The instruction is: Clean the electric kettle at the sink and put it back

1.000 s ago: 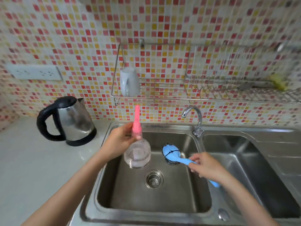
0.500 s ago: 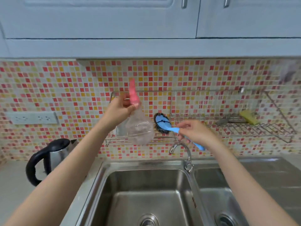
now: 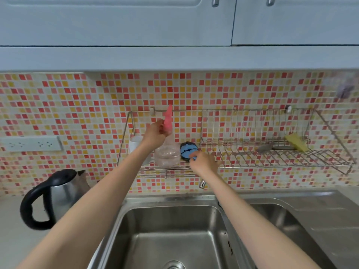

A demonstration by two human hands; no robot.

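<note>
The steel electric kettle (image 3: 64,195) with a black handle stands on the white counter, left of the sink (image 3: 167,235). My left hand (image 3: 155,133) grips the neck of a clear bottle (image 3: 167,154) with a long pink cap, holding it at the left end of the wall rack (image 3: 165,168). My right hand (image 3: 204,162) holds the blue handle of a scrub brush (image 3: 187,150), whose blue head with a dark scourer sits at the rack beside the bottle. The brush handle is mostly hidden by my hand.
A white cup (image 3: 136,146) stands in the rack behind my left forearm. The wire dish rack (image 3: 281,158) to the right holds a yellow sponge (image 3: 296,144) and a metal utensil (image 3: 272,148). The tap (image 3: 202,184) shows under my right wrist. A socket strip (image 3: 31,144) is on the wall.
Both hands rose from the sink basin to the wall rack, carrying the bottle and the brush. My view tilted up; the brush head now rests at the rack.
</note>
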